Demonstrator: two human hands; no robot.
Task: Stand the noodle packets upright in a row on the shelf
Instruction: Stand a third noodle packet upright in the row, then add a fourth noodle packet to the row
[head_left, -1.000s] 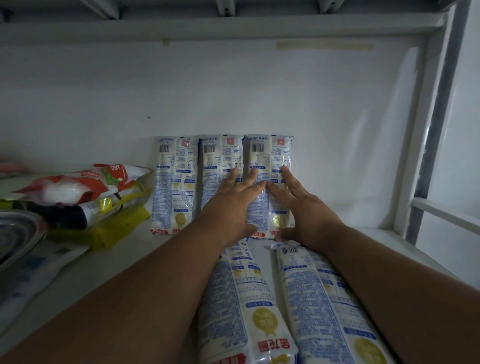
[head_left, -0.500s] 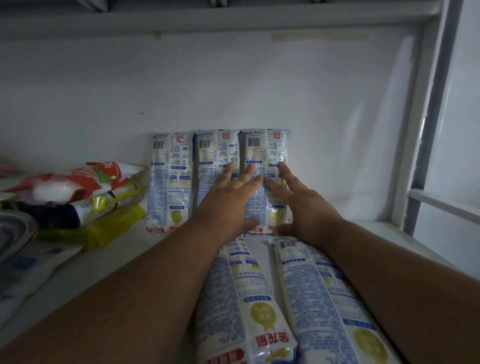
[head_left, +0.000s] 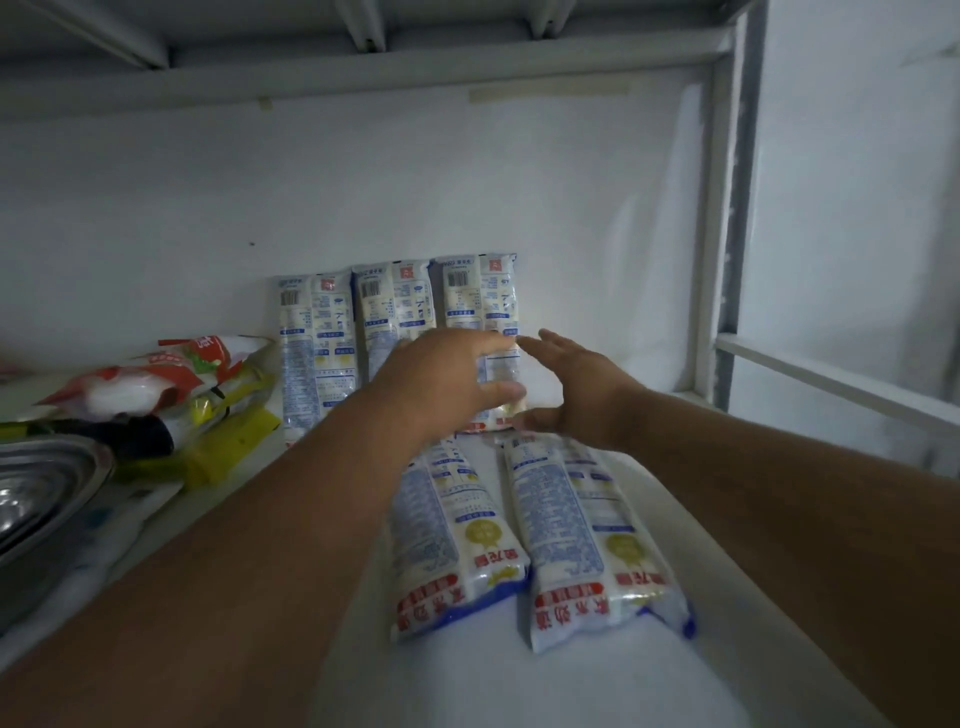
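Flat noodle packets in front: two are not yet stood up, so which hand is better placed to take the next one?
Probably the right hand. It hovers open directly above the far end of the right flat packet, beside the free wall space right of the upright row. The left hand is in front of the standing packets.

At the shelf's left edge, a red-and-white plastic bag (head_left: 140, 379) lies on top of a pile of packages, with a yellow packet (head_left: 228, 447) beneath it jutting toward the middle. A shiny metal bowl (head_left: 41, 493) sits at the near-left edge, partly cut off. Two strips of tape (head_left: 545, 93) cling to the white back wall (head_left: 467, 182) beneath the upper rail.
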